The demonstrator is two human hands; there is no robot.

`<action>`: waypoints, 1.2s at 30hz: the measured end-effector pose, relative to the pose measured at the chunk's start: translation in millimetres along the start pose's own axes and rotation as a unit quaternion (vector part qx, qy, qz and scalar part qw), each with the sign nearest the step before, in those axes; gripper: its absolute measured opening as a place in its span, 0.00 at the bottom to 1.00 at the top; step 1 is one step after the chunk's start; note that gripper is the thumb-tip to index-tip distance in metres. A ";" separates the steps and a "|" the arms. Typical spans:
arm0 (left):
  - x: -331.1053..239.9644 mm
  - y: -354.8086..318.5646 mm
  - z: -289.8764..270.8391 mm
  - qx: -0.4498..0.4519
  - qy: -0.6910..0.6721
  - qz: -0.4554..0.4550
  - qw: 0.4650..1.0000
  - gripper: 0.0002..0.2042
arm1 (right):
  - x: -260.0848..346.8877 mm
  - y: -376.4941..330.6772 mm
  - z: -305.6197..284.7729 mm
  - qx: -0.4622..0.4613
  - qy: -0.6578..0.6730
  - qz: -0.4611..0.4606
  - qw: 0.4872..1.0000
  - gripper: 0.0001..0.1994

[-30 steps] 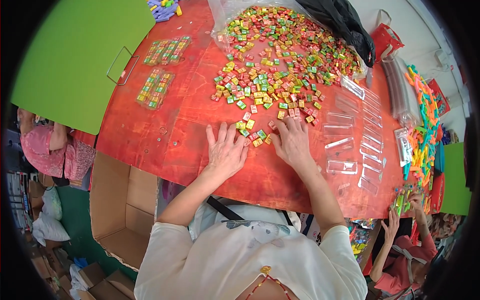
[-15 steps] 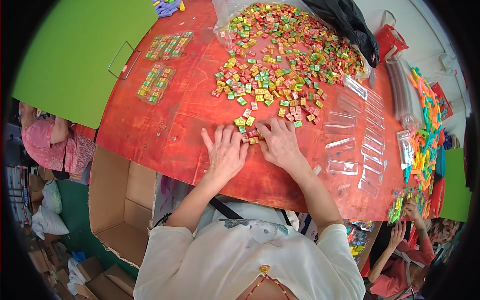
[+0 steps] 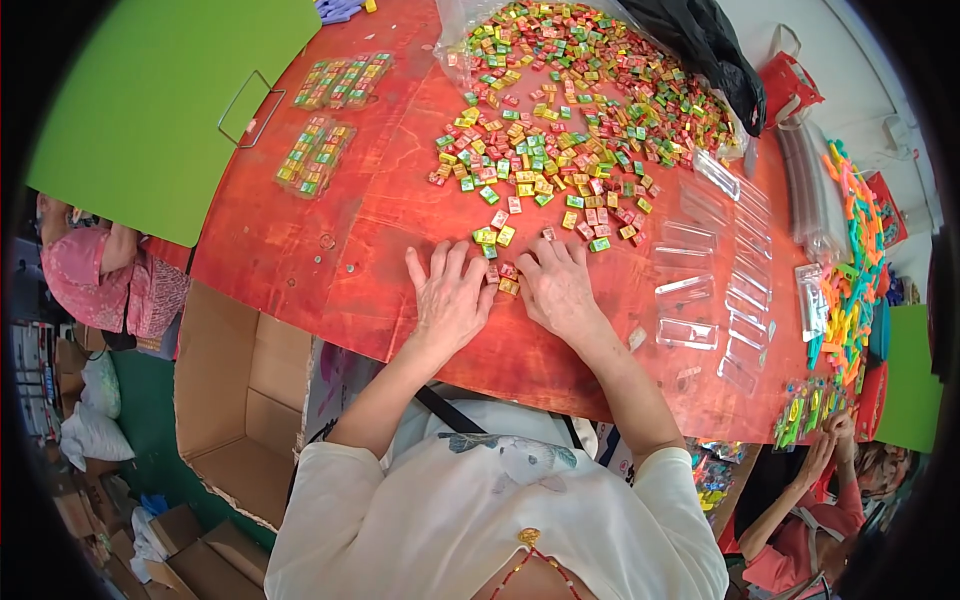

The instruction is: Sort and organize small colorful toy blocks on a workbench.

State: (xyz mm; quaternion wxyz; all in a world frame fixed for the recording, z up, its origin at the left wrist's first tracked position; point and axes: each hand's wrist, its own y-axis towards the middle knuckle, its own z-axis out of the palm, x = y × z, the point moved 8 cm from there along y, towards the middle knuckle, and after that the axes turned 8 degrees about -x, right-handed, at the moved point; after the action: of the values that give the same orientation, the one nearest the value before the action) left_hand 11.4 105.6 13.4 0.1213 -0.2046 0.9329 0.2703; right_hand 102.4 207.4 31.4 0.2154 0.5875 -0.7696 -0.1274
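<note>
My left hand (image 3: 452, 297) and my right hand (image 3: 556, 288) lie flat, palms down, side by side on the red table (image 3: 300, 260), fingers spread. Between them sits a small cluster of wrapped candies (image 3: 503, 275), red, yellow and green, touched by the inner fingertips. Just beyond my fingers more small square candies (image 3: 545, 170) in several colours are scattered, thickening into a large heap (image 3: 600, 70) at the far side. Neither hand holds anything.
Several empty clear plastic trays (image 3: 720, 290) lie right of my right hand. Filled clear packs (image 3: 318, 150) lie at the far left beside a green board (image 3: 150, 100). An open cardboard box (image 3: 240, 400) stands below the table's left edge. Other people's hands (image 3: 830, 440) are at the lower right.
Both hands have slid toward me across the table, dragging a small group of candies away from the scattered pile.
</note>
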 end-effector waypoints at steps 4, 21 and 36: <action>1.5 0.0 -0.2 0.000 0.000 0.001 1.000 0.14 | 4.8 -5.0 -9.0 -0.027 -0.001 0.018 0.999 0.13; -20.2 9.6 12.1 -0.001 0.012 0.068 0.998 0.17 | -1.8 -24.4 -25.2 -0.090 -0.017 0.085 0.992 0.11; -25.2 9.2 21.4 0.026 0.005 0.064 0.998 0.20 | -14.8 -16.9 -12.8 -0.067 -0.052 0.080 0.993 0.13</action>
State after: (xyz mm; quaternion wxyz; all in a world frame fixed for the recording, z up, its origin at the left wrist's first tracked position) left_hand 32.1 132.5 8.5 0.1041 -0.1422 0.9516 0.2519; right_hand 126.1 217.6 32.3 0.2236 0.5005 -0.8142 -0.1914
